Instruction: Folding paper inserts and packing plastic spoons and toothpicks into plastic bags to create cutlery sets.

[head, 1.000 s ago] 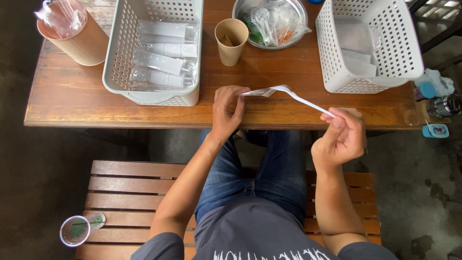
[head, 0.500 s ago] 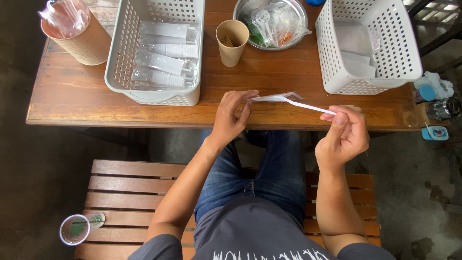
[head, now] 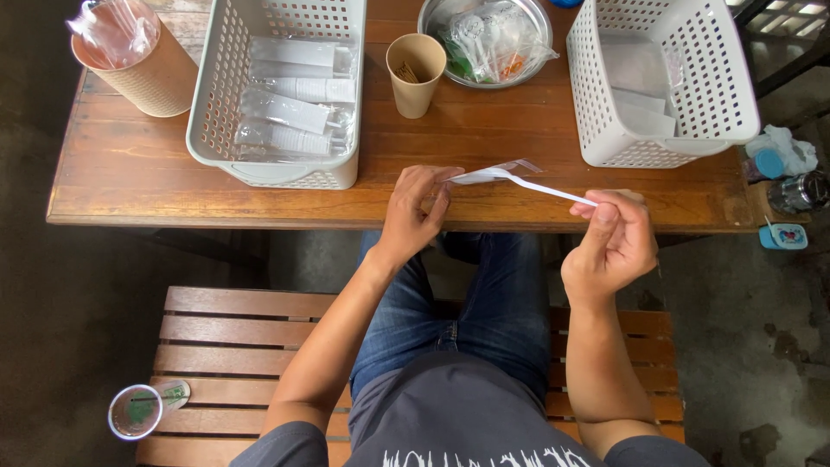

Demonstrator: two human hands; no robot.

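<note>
Left hand [head: 413, 210]: fingers closed on clear plastic sleeve [head: 493, 173].
Right hand [head: 612, 242]: white plastic spoon [head: 545, 188] handle is pinched.

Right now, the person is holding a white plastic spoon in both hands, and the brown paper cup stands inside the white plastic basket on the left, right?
Not quite. The head view shows the brown paper cup standing on the wooden table, between the left white plastic basket and the metal bowl. Both hands do hold the white plastic spoon.
</note>
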